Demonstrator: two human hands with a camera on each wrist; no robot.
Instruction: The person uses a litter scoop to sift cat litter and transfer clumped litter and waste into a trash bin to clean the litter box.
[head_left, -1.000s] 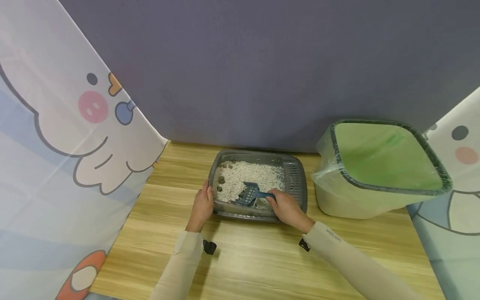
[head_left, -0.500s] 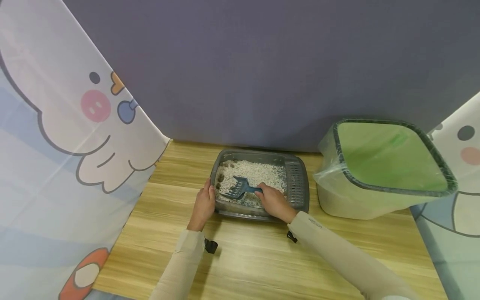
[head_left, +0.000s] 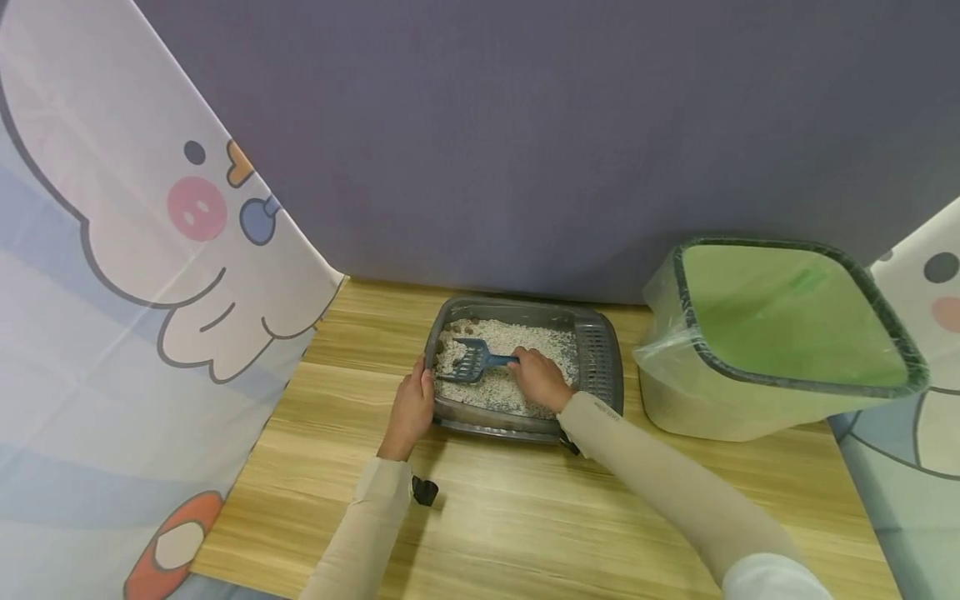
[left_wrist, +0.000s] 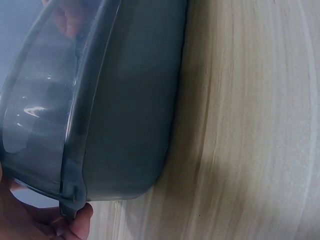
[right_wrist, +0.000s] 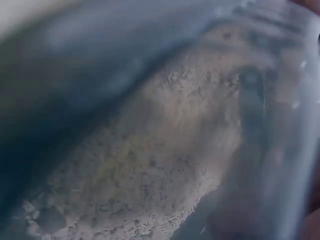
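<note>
A grey plastic litter box (head_left: 491,425) filled with pale litter (head_left: 551,340) sits on the wooden table. My left hand (head_left: 408,412) grips its left rim; in the left wrist view the fingers (left_wrist: 75,227) curl at the corner of the box (left_wrist: 130,115). With my right hand (head_left: 540,379) I hold the handle of a blue slotted litter scoop (head_left: 474,362), its head pointing left into the litter near the left wall. Some litter lies on the scoop's front end. Brown clumps (head_left: 468,326) lie near the back left corner. The right wrist view shows blurred litter (right_wrist: 150,175) close up.
A tall pale green bin (head_left: 697,408) with a clear liner over its dark rim stands right of the litter box. Behind the table (head_left: 480,517) hangs a grey-purple backdrop (head_left: 480,150). A cartoon-printed sheet (head_left: 135,358) borders the left side.
My right hand has moved the scoop leftward and away from me through the litter, up to the left end. My left hand stays on the rim.
</note>
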